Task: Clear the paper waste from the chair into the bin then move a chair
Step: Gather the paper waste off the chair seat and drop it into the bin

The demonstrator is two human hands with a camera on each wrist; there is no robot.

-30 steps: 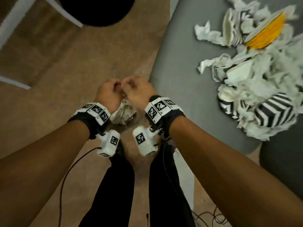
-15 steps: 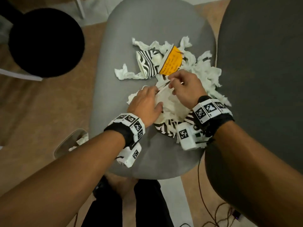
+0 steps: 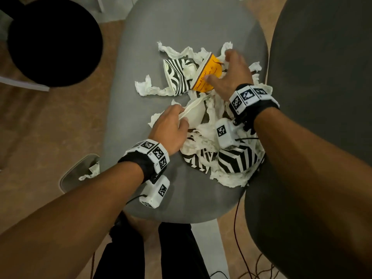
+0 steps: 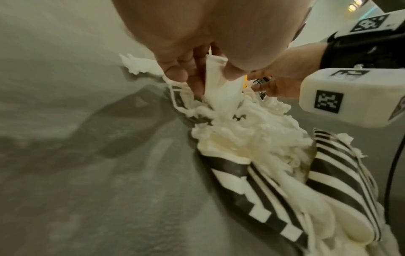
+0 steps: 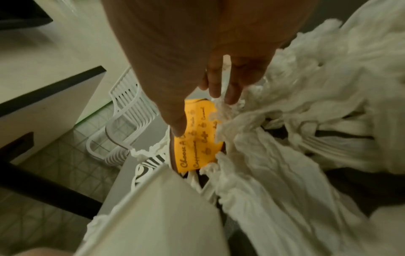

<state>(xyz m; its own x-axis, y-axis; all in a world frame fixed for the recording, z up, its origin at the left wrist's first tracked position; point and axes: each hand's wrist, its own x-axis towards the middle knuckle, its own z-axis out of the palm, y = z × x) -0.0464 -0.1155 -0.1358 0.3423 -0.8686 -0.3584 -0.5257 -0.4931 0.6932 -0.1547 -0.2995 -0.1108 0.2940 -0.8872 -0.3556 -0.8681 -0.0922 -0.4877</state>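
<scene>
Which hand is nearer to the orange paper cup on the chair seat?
Right. The right hand is spread over the orange paper cup, thumb touching its side. The left hand is further down the pile, pinching a flattened white cup, apart from the orange one.

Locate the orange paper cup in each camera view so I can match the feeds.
Head: orange paper cup upper centre on the grey chair seat, under the right hand.
Left wrist: only an orange sliver behind the left hand.
Right wrist: centre, below the fingers.
Shared landmark: the crumpled white tissue.
</scene>
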